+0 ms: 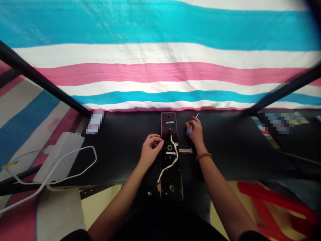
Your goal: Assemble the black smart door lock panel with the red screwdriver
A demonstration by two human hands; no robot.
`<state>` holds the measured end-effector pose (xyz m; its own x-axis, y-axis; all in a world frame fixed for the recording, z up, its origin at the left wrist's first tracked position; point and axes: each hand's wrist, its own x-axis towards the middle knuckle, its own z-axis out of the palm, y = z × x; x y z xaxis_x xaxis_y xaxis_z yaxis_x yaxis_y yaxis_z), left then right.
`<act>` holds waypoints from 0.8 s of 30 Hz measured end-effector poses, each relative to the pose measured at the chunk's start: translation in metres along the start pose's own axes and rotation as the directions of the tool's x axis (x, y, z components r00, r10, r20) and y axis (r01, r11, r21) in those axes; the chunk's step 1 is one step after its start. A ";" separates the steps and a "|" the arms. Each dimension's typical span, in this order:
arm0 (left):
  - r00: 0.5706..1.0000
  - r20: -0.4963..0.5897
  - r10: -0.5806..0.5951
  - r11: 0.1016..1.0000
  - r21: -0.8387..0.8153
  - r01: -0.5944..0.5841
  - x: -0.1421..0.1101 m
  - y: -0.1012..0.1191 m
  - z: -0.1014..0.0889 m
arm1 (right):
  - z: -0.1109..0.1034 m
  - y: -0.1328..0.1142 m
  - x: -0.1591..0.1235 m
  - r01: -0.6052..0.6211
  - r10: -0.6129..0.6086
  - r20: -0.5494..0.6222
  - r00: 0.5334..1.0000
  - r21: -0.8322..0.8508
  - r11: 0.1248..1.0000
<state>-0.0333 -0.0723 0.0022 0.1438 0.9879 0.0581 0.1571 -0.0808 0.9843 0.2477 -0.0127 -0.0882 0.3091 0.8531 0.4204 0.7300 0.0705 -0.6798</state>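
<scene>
With the long black panel [174, 175] lying between both hands, careful work means bracing its left edge with the left hand [149, 150], fingertips nearly together, contents unclear, and keeping the screwdriver [190, 130] gripped in the right hand [197, 134] off the panel's white cable [177, 154].

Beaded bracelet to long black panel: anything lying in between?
Yes, a short shiny rod lies between the bracelet and the panel, one end by the panel's edge, dark tabletop around it. Head view.
</scene>
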 end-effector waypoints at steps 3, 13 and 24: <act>0.999 0.002 -0.051 0.995 -0.090 0.051 -0.005 -0.008 0.009 | 0.000 -0.001 0.000 -0.007 0.007 0.009 1.000 0.005 1.000; 0.989 0.028 -0.142 0.975 -0.169 0.145 -0.023 -0.014 0.016 | 0.001 0.003 0.000 0.030 -0.030 -0.009 1.000 0.021 0.999; 0.968 -0.054 -0.246 0.953 -0.194 0.232 -0.025 -0.007 0.025 | 0.003 0.007 -0.002 0.037 -0.037 -0.028 0.999 0.004 0.999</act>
<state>-0.0133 -0.0996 -0.0106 0.0481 0.9830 -0.1773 -0.0060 0.1778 0.9841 0.2506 -0.0121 -0.0953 0.2987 0.8350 0.4621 0.7383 0.1046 -0.6663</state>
